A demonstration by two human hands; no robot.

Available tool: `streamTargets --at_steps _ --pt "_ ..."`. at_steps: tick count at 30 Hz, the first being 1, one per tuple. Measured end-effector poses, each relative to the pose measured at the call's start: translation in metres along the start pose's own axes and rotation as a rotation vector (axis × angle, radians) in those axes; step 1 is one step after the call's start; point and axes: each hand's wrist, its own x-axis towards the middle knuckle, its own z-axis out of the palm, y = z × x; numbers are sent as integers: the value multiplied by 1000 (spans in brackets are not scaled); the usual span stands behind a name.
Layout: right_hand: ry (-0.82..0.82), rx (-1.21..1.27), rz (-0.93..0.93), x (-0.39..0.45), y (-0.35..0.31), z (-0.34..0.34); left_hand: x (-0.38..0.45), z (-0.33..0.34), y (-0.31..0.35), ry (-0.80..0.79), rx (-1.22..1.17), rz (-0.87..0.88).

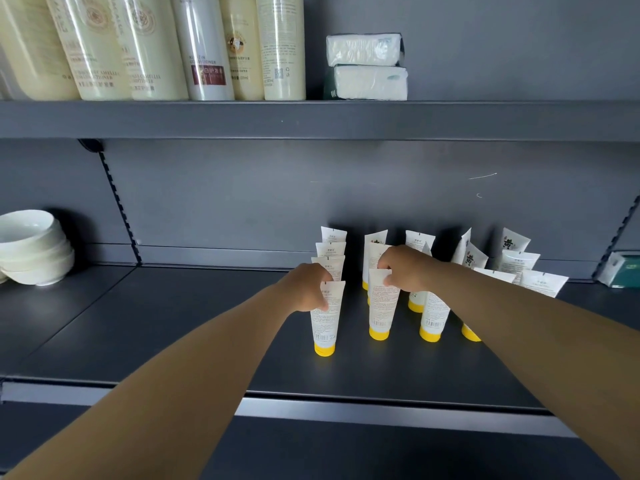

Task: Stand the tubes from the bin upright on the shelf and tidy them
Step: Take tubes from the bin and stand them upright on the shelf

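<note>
1. Tubes (429, 315), white with yellow caps, stand cap-down in rows on the dark grey shelf (173, 323), running from the front edge back toward the rear panel.
2. Left hand (308, 289) grips the front tube of the leftmost row (325, 320); its grip is pinching the tube near the flat crimped top, fingers curled over the edge.
3. Three more tubes stand close behind that one in a line, their crimped tops showing one over another.
4. Right hand (405, 268) holds the front tube of the second row (381, 310); its grip is pinching the crimped top, fingers curled round the upper edge.
5. That tube stands upright on its yellow cap, apart from the left hand's tube.
6. Further tubes to the right are partly hidden behind the right forearm; some lean and a few show a printed front instead of the text side.
7. Stacked white bowls (31, 251) sit at the far left of the same shelf, well apart from the tubes.
8. Green-and-white packet (620, 270) rests at the far right by the upright.
9. Upper shelf (311, 119) carries tall pale bottles (207, 46) and two stacked tissue packs (367, 67).
</note>
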Motion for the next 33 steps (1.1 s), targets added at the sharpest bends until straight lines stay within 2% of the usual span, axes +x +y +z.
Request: streamTargets --at_steps 9,17,21,26,29,33 --pt "-17 -23 -18 0 2 -2 -1 -7 3 -14 45 24" --pt "111 29 -67 -31 7 -30 -23 -32 22 124 -23 16" --pt "135 24 -115 -69 10 -40 -50 -36 47 238 -3 16" --pt "70 78 -174 -141 10 -23 -97 -17 80 272 -8 -5" --pt "-6 56 -179 -186 13 -4 -127 4 99 239 -75 -2" --pt "-76 46 -132 -250 16 21 -169 47 118 115 -150 15"
